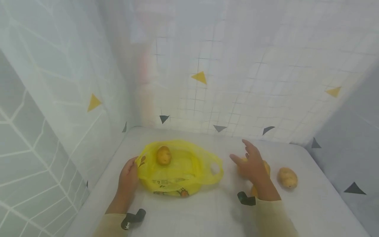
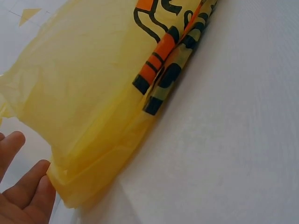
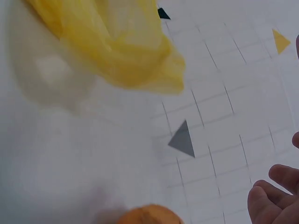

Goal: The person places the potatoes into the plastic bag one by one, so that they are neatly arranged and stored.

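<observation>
A thin yellow plastic bag (image 1: 174,184) lies on the white table with its mouth spread, and one potato (image 1: 164,155) shows inside it. My left hand (image 1: 128,176) holds the bag's left rim; in the left wrist view its fingers (image 2: 33,186) are at the edge of the yellow plastic. To the right of the bag, my right hand (image 1: 251,164) is over several potatoes (image 1: 267,167), partly hiding them. Its fingers are spread and nothing is held. In the right wrist view, the fingers (image 3: 275,196) appear at the right edge and part of a potato shows at the bottom.
Another potato (image 1: 287,177) lies on the table (image 1: 201,217) to the right of the right hand. Pale sheets with triangles and line patterns (image 1: 251,72) rise behind and beside the table. A loop handle of the bag extends toward the right hand.
</observation>
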`<state>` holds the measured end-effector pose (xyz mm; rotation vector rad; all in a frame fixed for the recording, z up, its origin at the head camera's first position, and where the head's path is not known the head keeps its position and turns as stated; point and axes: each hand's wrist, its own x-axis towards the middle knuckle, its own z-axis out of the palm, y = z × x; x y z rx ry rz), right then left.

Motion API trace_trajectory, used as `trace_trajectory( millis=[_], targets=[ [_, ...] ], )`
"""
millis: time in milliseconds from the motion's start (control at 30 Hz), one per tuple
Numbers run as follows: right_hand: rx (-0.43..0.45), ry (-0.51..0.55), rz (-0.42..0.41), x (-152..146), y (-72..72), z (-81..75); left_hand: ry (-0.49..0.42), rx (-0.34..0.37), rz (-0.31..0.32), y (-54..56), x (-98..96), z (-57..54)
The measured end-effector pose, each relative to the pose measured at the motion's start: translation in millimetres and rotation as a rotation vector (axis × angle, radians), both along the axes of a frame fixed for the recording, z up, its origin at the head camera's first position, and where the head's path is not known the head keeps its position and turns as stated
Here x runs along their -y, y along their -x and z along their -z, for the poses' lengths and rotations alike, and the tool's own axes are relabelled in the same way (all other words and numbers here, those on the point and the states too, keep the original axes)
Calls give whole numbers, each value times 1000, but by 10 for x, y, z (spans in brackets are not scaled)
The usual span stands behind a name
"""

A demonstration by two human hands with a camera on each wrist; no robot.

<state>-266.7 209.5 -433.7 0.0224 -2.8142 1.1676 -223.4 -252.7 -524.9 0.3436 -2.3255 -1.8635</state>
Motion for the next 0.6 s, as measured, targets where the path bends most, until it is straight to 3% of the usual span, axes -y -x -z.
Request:
trace_trajectory(
  millis=[167, 333, 600],
  targets=[
    [47, 8, 41, -171, -59, -91, 10, 5, 2, -8, -4, -29],
    [90, 0, 92, -330, -85, -83, 1, 37, 6, -21, -9, -45],
    [58, 81, 120, -576, -168, 3, 3, 52, -4, -28, -9, -45]
  ],
)
